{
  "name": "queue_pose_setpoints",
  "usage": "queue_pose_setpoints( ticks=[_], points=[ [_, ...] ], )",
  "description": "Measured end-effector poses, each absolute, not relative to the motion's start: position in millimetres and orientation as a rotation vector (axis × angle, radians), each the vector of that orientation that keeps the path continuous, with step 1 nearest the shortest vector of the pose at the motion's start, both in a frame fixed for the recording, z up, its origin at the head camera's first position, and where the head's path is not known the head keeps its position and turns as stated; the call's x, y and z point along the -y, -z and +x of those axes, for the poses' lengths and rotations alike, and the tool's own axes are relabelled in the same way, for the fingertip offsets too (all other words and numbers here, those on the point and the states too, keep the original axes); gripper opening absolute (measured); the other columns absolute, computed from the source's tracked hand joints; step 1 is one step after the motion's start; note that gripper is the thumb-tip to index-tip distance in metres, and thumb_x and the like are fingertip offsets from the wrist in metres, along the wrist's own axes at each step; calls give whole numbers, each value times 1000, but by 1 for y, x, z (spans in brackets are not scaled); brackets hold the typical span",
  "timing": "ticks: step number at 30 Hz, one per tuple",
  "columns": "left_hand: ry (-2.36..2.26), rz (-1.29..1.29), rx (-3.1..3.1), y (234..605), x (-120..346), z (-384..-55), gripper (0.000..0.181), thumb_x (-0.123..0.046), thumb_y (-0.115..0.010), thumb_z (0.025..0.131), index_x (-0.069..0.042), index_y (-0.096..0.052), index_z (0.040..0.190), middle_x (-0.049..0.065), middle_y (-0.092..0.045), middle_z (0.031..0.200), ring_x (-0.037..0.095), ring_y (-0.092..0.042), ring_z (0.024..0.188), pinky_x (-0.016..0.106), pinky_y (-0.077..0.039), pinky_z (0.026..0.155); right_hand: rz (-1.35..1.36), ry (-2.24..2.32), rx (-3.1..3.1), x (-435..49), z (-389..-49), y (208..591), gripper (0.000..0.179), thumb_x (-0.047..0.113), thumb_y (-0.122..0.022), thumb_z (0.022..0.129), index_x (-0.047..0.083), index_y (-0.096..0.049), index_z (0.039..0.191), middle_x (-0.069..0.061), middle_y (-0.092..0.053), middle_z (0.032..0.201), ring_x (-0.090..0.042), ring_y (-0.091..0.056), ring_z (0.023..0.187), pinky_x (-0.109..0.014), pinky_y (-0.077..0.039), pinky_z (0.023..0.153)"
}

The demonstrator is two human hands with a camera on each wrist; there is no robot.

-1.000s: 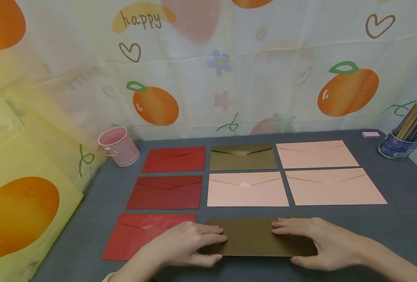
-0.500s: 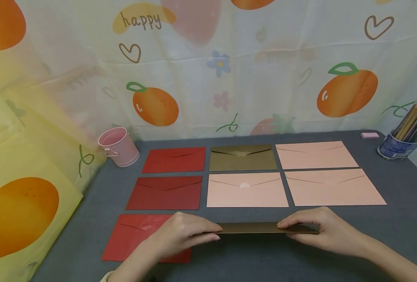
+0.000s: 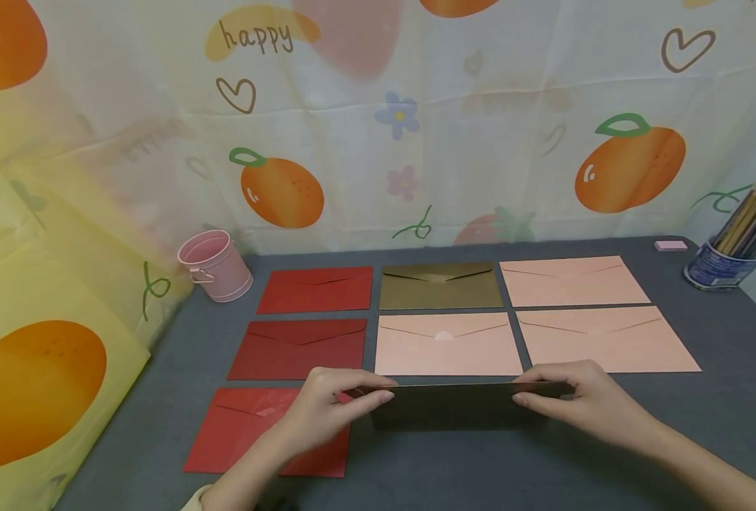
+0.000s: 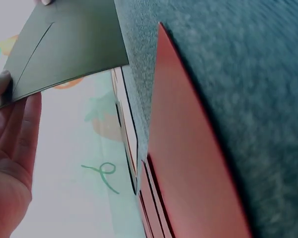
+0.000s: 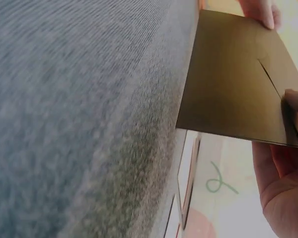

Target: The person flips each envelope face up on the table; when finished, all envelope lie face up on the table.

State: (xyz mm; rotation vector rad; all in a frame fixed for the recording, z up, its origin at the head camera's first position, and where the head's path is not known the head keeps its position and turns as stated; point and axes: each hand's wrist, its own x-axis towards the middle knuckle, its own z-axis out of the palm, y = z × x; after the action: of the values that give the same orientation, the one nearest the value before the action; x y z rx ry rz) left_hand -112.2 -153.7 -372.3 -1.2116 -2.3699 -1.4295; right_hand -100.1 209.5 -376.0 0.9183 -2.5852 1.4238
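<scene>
My left hand [image 3: 316, 411] and right hand [image 3: 591, 397] pinch a brown-gold envelope [image 3: 454, 408] by the two ends of its top edge, thumbs on the near side and fingers behind. It stands nearly upright, so the head view shows mostly its dark near face. Flap lines run across that face of the envelope [image 4: 79, 44] in the left wrist view. Around it lie a bright red envelope [image 3: 237, 433], partly covered by my left forearm, a dark red envelope [image 3: 301, 351] and a pale pink envelope [image 3: 448, 355] with a round seal.
Farther back lie another red envelope [image 3: 316, 291], a second brown-gold envelope [image 3: 441, 291] and two larger pink envelopes [image 3: 572, 280]. A pink bucket [image 3: 218, 266] stands back left; a jar of pencils [image 3: 725, 262] and a pink eraser [image 3: 670, 245] are back right. A fruit-print cloth [image 3: 352, 128] hangs behind.
Both hands have raised the brown-gold envelope away from the person and tipped it from lying nearly flat, through edge-on, to nearly upright. The other envelopes have stayed put.
</scene>
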Motion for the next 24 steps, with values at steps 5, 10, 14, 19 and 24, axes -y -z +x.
queue_pose_setpoints(
  ticks=[5, 10, 14, 19, 24],
  points=[
    [1602, -989, 2521, 374, 154, -112, 15, -18, -71, 91, -14, -75, 104, -6, -73, 89, 10, -63, 66, 26, -53, 59, 875, -1613, 2637, -207, -103, 376, 13, 13, -73, 88, 19, -71, 100, 5, -71, 94, -11, -68, 87, -25, -54, 69],
    [1663, -865, 2655, 375, 155, -114, 16, -24, -72, 90, -15, -75, 104, -6, -71, 87, 13, -63, 66, 26, -53, 60, 861, -1803, 2677, -206, -108, 381, 14, 14, -71, 90, 14, -68, 104, -1, -70, 96, -14, -67, 86, -28, -53, 68],
    [1654, -806, 2739, 378, 155, -117, 18, -25, -72, 90, -14, -74, 104, -5, -72, 90, 14, -68, 76, 28, -56, 68, 845, -1822, 2728, -206, -112, 388, 17, 16, -71, 90, 13, -67, 107, -2, -67, 101, -12, -65, 87, -27, -52, 70],
    [1545, -763, 2818, 380, 153, -119, 19, -24, -73, 89, -16, -73, 106, -8, -70, 83, 9, -63, 71, 25, -52, 65, 912, -1701, 2764, -206, -116, 395, 21, 19, -73, 89, 14, -66, 109, 2, -66, 100, -7, -59, 82, -24, -49, 68],
    [1438, -748, 2877, 385, 153, -121, 26, -15, -76, 85, -14, -71, 111, -7, -62, 76, 8, -59, 68, 23, -52, 65, 967, -1468, 2783, -207, -118, 400, 28, 27, -75, 87, 18, -66, 112, 8, -67, 101, -6, -60, 86, -23, -50, 73]
  ],
)
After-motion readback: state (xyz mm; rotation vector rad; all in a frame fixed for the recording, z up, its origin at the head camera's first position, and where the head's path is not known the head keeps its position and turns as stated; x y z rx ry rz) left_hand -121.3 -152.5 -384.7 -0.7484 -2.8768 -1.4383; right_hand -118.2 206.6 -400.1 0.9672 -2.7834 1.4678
